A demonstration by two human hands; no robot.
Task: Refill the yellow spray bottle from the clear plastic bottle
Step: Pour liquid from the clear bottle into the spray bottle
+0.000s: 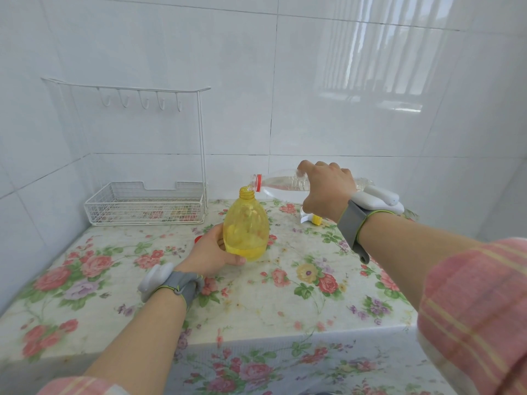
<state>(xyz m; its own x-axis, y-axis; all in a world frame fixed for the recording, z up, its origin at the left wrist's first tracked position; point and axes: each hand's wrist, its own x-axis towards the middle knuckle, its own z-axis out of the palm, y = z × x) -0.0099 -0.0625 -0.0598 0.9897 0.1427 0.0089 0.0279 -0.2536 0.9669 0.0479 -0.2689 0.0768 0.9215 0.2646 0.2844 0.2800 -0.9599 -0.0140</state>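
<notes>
L hand low, fingers curled; R hand raised, clenched, knuckles up.

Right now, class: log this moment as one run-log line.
phase: pouring | left hand: steadies yellow spray bottle upright on table | right hand: tips clear plastic bottle over its open neck | fill: low

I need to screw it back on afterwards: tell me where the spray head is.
The spray head lies on the floral tablecloth right of the yellow bottle, partly hidden behind the right hand.
</notes>
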